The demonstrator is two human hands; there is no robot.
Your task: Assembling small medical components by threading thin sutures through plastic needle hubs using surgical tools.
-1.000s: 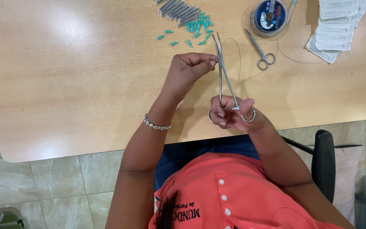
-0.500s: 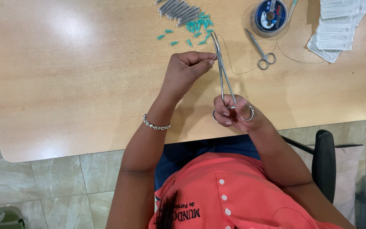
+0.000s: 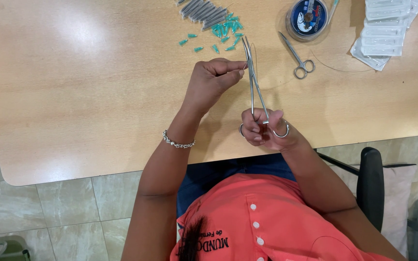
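My right hand [image 3: 266,130] grips the ring handles of long, slim metal forceps [image 3: 253,82], whose tips point away from me, over the wooden table [image 3: 97,87]. My left hand [image 3: 214,79] is closed beside the forceps' tips, fingertips pinched on something too small to make out; a thin clear line curves near the tips. A beaded bracelet [image 3: 178,143] sits on my left wrist.
Beyond my hands lie several small teal caps [image 3: 218,36], a bundle of grey tubes [image 3: 201,9], small metal scissors [image 3: 297,55], a round spool of clear line [image 3: 308,18] and a stack of white packets [image 3: 388,29]. A black chair arm [image 3: 371,183] is at my right.
The forceps' tips have tilted slightly toward my left fingers, and my right hand has shifted a little on the handles. My left hand stays pinched in place.
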